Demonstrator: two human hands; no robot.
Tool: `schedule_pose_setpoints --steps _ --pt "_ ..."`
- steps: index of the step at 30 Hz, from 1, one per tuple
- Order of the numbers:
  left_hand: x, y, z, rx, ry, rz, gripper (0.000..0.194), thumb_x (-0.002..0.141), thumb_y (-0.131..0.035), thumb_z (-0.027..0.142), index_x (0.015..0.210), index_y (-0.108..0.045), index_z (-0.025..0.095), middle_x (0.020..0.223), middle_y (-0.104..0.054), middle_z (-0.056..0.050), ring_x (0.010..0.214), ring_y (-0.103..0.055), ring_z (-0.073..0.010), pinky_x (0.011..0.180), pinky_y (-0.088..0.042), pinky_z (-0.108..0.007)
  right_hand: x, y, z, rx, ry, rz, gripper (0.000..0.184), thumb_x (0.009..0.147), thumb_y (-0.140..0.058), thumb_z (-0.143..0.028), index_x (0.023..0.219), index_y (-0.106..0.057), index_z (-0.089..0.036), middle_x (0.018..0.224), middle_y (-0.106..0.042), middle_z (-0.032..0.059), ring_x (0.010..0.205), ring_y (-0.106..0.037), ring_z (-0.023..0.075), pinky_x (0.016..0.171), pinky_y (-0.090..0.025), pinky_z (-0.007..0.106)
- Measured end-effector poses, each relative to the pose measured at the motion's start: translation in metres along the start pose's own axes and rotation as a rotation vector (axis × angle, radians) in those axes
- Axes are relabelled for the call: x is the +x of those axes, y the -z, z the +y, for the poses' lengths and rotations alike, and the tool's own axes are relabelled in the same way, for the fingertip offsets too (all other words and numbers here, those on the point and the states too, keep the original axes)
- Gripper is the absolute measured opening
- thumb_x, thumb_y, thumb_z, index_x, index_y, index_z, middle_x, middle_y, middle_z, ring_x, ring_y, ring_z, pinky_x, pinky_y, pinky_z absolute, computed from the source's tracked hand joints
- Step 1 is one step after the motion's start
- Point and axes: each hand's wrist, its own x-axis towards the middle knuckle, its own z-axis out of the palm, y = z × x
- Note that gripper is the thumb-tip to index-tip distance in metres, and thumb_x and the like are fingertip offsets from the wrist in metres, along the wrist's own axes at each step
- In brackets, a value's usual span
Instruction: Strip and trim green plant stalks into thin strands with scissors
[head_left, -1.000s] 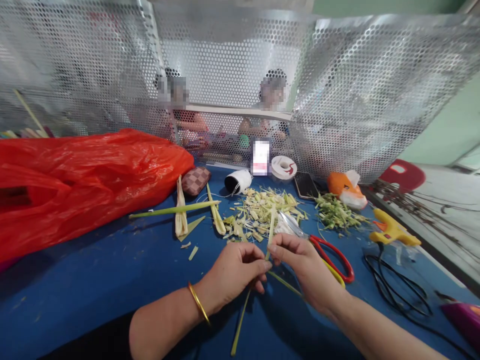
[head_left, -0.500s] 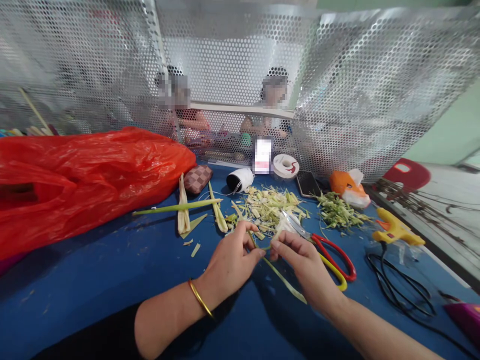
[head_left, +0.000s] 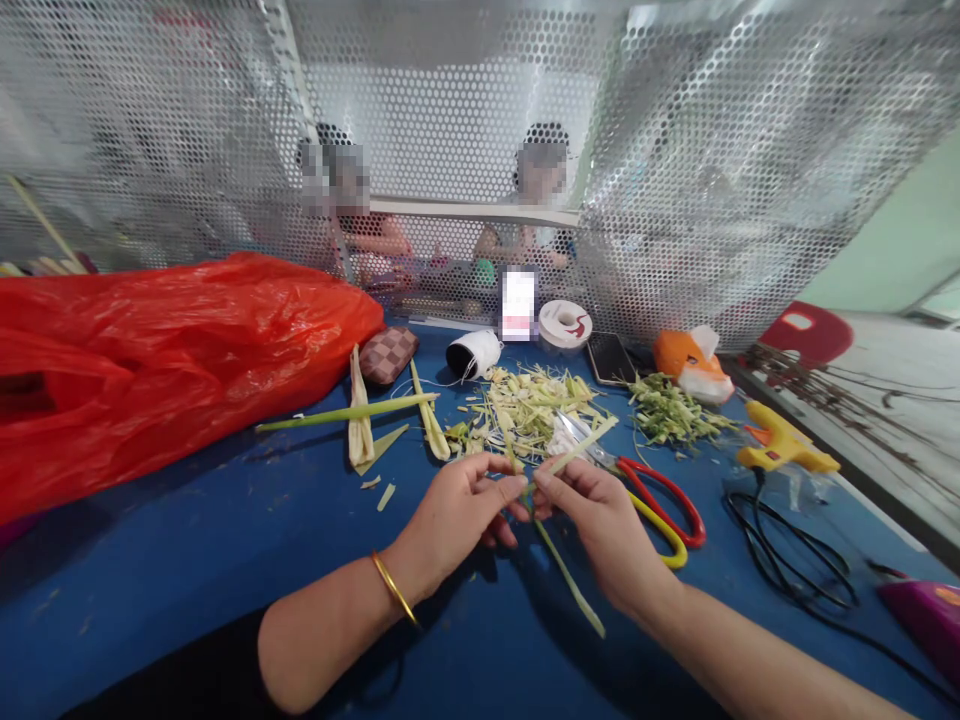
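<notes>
Close together above the blue table, both hands pinch thin pale-green leaf strips. My left hand (head_left: 461,505), with a gold bangle on its wrist, is closed on a narrow strip (head_left: 571,582) that hangs down toward the lower right. A second pale strip (head_left: 586,444) sticks out up and right from the pinched fingers of my right hand (head_left: 600,520). Where the strips cross is partly hidden by fingertips. Beside and behind the right hand lie scissors (head_left: 679,510) with red and yellow handles. Beyond the hands spreads a heap of leaf scraps (head_left: 536,400).
A red plastic bag (head_left: 187,350) covers the left side. Leaf pieces (head_left: 360,430), a checked pouch (head_left: 388,355), a thread spool (head_left: 480,352), a ribbon roll (head_left: 559,328) and a phone (head_left: 611,358) lie farther back. At right are a yellow glue gun (head_left: 787,445) and its black cable (head_left: 795,560).
The strip at my right hand has swung out and now points up and right. My left fingers have shifted around the strips. The view has moved slightly.
</notes>
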Motion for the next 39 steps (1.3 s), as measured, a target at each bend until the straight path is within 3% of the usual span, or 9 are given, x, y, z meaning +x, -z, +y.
schedule_pose_setpoints --steps 9,13,17,20,23,25,29,33,39 --pt "-0.005 -0.001 0.006 -0.012 0.045 0.016 0.017 0.073 -0.066 0.03 0.077 -0.07 0.014 0.07 -0.07 -0.003 0.041 -0.047 -0.0044 0.039 -0.027 -0.018 -0.003 -0.002 -0.001 -0.065 0.048 -0.032 0.024 0.072 -0.07 -0.036 0.06 -0.062 -0.017 0.058 -0.058 0.0004 0.057 -0.05 0.0127 0.055 -0.04 0.026" --pt "-0.008 -0.001 0.011 0.021 0.088 -0.106 0.016 0.072 -0.066 0.029 0.069 -0.072 0.014 0.068 -0.07 -0.004 0.041 -0.044 -0.004 0.042 -0.028 -0.018 0.0 -0.001 0.0 -0.125 0.045 -0.057 0.025 0.071 -0.069 -0.035 0.058 -0.06 -0.016 0.057 -0.054 -0.0012 0.053 -0.047 0.0109 0.052 -0.036 0.025" --pt "-0.01 0.0 0.013 0.049 0.096 -0.093 0.018 0.073 -0.065 0.029 0.066 -0.072 0.014 0.066 -0.07 -0.004 0.04 -0.043 -0.0041 0.042 -0.028 -0.019 0.001 0.007 -0.004 -0.36 -0.026 -0.111 0.041 0.079 -0.06 -0.047 0.05 -0.052 -0.018 0.045 -0.044 -0.0036 0.043 -0.037 0.0092 0.045 -0.028 0.025" --pt "-0.01 0.001 0.011 0.084 0.068 -0.068 0.021 0.075 -0.063 0.029 0.064 -0.071 0.013 0.067 -0.07 -0.004 0.04 -0.043 -0.004 0.043 -0.029 -0.019 -0.003 0.013 -0.014 -0.661 0.219 -0.04 0.049 0.085 -0.052 -0.045 0.045 -0.043 -0.019 0.043 -0.036 -0.0041 0.044 -0.033 0.0091 0.045 -0.025 0.026" --pt "-0.01 0.0 0.007 0.13 0.028 -0.088 0.026 0.077 -0.06 0.034 0.066 -0.072 0.013 0.068 -0.07 -0.005 0.039 -0.043 -0.0046 0.042 -0.03 -0.02 -0.006 0.015 -0.022 -0.79 0.4 -0.04 0.025 0.084 -0.058 -0.035 0.065 -0.06 -0.019 0.056 -0.05 -0.0021 0.054 -0.045 0.0119 0.053 -0.033 0.025" --pt "-0.01 -0.002 0.002 0.141 0.02 -0.127 0.029 0.078 -0.059 0.036 0.069 -0.073 0.013 0.069 -0.071 -0.006 0.037 -0.041 -0.0047 0.04 -0.03 -0.02 -0.005 0.013 -0.022 -0.754 0.366 -0.138 0.01 0.081 -0.061 -0.028 0.079 -0.065 -0.019 0.067 -0.057 -0.0005 0.063 -0.051 0.0137 0.059 -0.038 0.026" --pt "-0.011 -0.006 -0.002 0.148 0.065 -0.187 0.025 0.076 -0.062 0.034 0.071 -0.074 0.012 0.069 -0.071 -0.006 0.035 -0.039 -0.0037 0.037 -0.026 -0.019 -0.001 0.008 -0.014 -0.459 0.16 -0.294 0.014 0.079 -0.059 -0.022 0.066 -0.061 -0.017 0.063 -0.057 -0.0016 0.06 -0.052 0.0119 0.057 -0.042 0.024" --pt "-0.012 -0.006 0.001 0.177 0.056 -0.225 0.023 0.073 -0.065 0.034 0.069 -0.074 0.013 0.061 -0.068 -0.002 0.034 -0.037 -0.0033 0.036 -0.024 -0.018 -0.003 0.007 -0.006 -0.297 0.078 -0.231 0.014 0.077 -0.062 -0.022 0.064 -0.059 -0.016 0.055 -0.057 -0.0032 0.051 -0.051 0.0102 0.049 -0.041 0.022" --pt "-0.013 -0.006 0.002 0.198 0.069 -0.307 0.02 0.072 -0.066 0.031 0.065 -0.073 0.013 0.049 -0.059 0.002 0.033 -0.037 -0.0039 0.036 -0.024 -0.018 -0.009 0.0 -0.005 -0.264 0.107 -0.16 0.016 0.075 -0.062 -0.02 0.06 -0.058 -0.016 0.052 -0.054 -0.0042 0.048 -0.049 0.0088 0.046 -0.039 0.02"
